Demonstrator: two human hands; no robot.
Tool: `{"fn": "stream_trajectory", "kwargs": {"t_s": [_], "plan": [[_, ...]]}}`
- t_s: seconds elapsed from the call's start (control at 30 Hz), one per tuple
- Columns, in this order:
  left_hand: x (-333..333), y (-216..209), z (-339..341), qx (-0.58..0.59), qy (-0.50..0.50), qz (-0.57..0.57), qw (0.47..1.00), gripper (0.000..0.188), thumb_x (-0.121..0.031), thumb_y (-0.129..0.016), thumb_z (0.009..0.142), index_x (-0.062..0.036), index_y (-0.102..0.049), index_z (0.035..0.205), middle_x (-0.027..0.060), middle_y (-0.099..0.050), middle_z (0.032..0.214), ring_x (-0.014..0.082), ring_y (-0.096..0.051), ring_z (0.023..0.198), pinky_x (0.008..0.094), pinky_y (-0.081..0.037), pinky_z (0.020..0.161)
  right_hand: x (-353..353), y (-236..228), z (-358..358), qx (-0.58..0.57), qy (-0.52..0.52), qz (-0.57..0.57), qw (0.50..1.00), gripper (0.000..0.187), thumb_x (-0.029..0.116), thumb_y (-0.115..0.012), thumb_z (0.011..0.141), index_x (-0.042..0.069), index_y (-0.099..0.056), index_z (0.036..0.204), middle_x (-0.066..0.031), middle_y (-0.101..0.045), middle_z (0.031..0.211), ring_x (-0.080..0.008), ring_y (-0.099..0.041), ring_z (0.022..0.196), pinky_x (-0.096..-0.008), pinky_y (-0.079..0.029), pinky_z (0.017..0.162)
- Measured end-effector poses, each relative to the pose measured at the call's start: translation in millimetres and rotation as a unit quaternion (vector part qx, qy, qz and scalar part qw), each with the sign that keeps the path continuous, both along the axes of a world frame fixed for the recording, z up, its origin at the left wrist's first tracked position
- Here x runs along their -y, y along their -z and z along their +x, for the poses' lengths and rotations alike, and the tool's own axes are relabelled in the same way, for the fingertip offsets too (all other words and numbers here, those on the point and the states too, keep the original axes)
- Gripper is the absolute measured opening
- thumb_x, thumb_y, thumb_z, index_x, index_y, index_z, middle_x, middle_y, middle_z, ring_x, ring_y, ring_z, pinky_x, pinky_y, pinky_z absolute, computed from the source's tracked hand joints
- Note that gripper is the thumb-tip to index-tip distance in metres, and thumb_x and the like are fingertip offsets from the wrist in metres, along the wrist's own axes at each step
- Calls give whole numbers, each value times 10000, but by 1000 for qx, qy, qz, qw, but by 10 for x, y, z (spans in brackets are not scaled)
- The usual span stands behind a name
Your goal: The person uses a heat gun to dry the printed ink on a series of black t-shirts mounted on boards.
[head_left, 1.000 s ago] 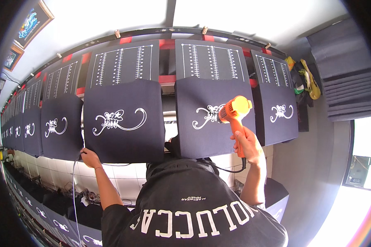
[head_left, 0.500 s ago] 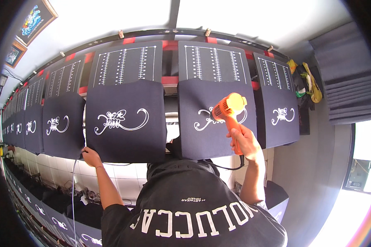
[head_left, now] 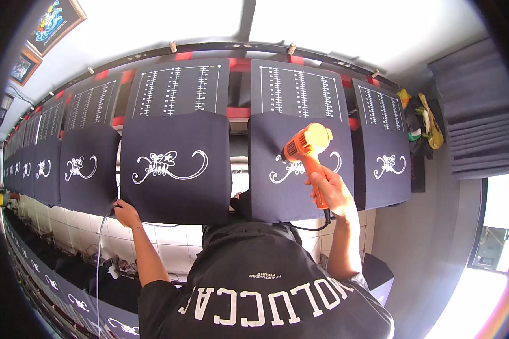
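Note:
My right hand (head_left: 335,195) is wrapped round the handle of an orange heat gun (head_left: 315,144). Its dark nozzle points left, over the white scroll-shaped print (head_left: 281,171) on the dark fabric of a board (head_left: 300,206), partly covering that print. Near the lower left corner of the neighbouring dark-fabric board (head_left: 178,206), my left hand (head_left: 128,214) is closed round a pale cord (head_left: 100,248) that hangs down from it. That board bears a similar white print (head_left: 169,168), fully in sight. A black cable (head_left: 316,227) leaves the heat gun's handle.
More fabric-covered boards (head_left: 85,169) with the same print curve away to the left, and another (head_left: 387,186) stands at right. Marked board ends (head_left: 178,90) rest on a red and black frame. Behind me lies a second row of printed boards (head_left: 76,302). A grey wall (head_left: 430,226) bounds the right.
The heat gun's nozzle has swung slightly left over the print, and my right hand with it. My left hand stays at the board's corner. The whole view has shifted a little.

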State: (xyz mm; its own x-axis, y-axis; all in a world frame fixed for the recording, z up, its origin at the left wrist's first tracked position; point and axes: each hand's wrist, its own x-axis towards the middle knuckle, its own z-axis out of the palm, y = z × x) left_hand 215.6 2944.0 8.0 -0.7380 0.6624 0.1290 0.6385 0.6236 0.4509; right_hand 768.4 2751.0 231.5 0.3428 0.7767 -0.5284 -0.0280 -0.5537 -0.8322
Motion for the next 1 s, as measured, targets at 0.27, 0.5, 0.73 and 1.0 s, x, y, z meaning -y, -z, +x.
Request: {"fn": "stream_trajectory", "kwargs": {"t_s": [0.27, 0.5, 0.73, 1.0], "plan": [[16, 12, 14, -14, 9, 26, 1000, 503, -421, -369, 973, -25, -679, 997, 213, -705, 979, 440, -651, 856, 508, -490, 731, -103, 1, -47, -11, -52, -19, 998, 354, 295, -543, 992, -6, -571, 1177, -55, -633, 915, -83, -569, 665, -254, -515, 585], [-12, -17, -26, 17, -11, -28, 999, 496, -411, -391, 955, -36, -686, 1089, 220, -695, 1069, 434, -650, 944, 497, -491, 800, -120, -56, -118, 1, -53, -27, 998, 341, 278, -537, 991, -11, -566, 1171, -50, -638, 914, -82, -567, 659, -248, -508, 573], [3, 26, -45, -13, 6, -7, 1000, 497, -414, -381, 963, -22, -677, 1039, 220, -703, 999, 435, -655, 881, 500, -495, 748, -63, -60, -37, 43, -16, -33, 998, 340, 261, -530, 993, -11, -559, 1193, -52, -638, 910, -85, -565, 656, -247, -508, 569], [13, 5, 18, -16, 5, 7, 1000, 492, -421, -380, 962, -33, -678, 1019, 209, -711, 963, 426, -660, 837, 494, -499, 711, 183, -139, -59, 20, -8, -21, 1000, 291, 250, -526, 978, -15, -575, 1087, -45, -600, 785, -95, -574, 604, -253, -493, 523]]}}
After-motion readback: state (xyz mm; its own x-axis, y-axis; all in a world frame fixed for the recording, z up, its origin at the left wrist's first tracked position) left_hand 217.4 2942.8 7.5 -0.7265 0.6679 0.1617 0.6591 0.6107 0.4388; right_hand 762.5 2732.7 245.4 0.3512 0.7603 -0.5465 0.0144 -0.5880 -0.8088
